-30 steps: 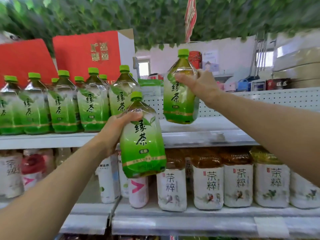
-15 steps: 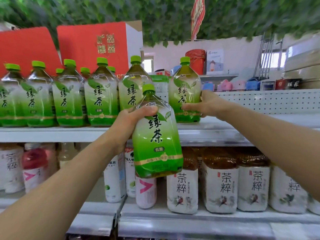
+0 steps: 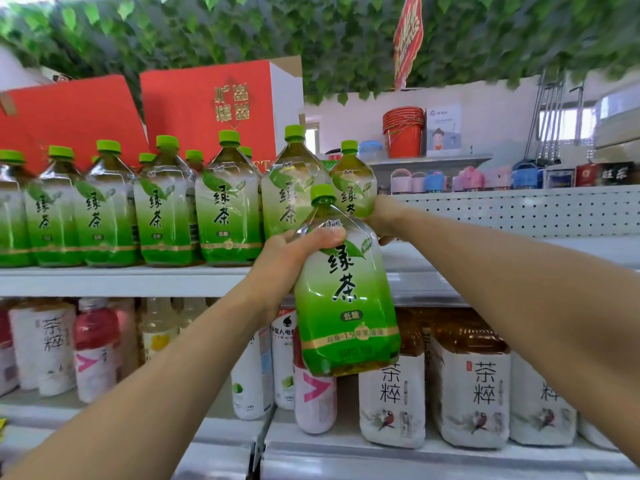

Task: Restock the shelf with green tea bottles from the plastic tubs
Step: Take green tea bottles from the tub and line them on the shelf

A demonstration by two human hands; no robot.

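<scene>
Green tea bottles (image 3: 346, 299), green-capped, green-white labels; left hand (image 3: 298, 258) grips one, right hand (image 3: 384, 216) another.

place: shop, likely grocery | shelves (image 3: 121, 280) of green tea bottles (image 3: 166, 216)

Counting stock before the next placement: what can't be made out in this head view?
Head view only:
- Base of the rear bottle in the right hand: hidden by the held bottle and left hand; whether it stands on the top shelf is unclear.
- Back-row bottles: only caps show behind the front row; count unknown.
- Plastic tubs: outside the frame.
- Leftmost bottle: cut by the left edge.
</scene>
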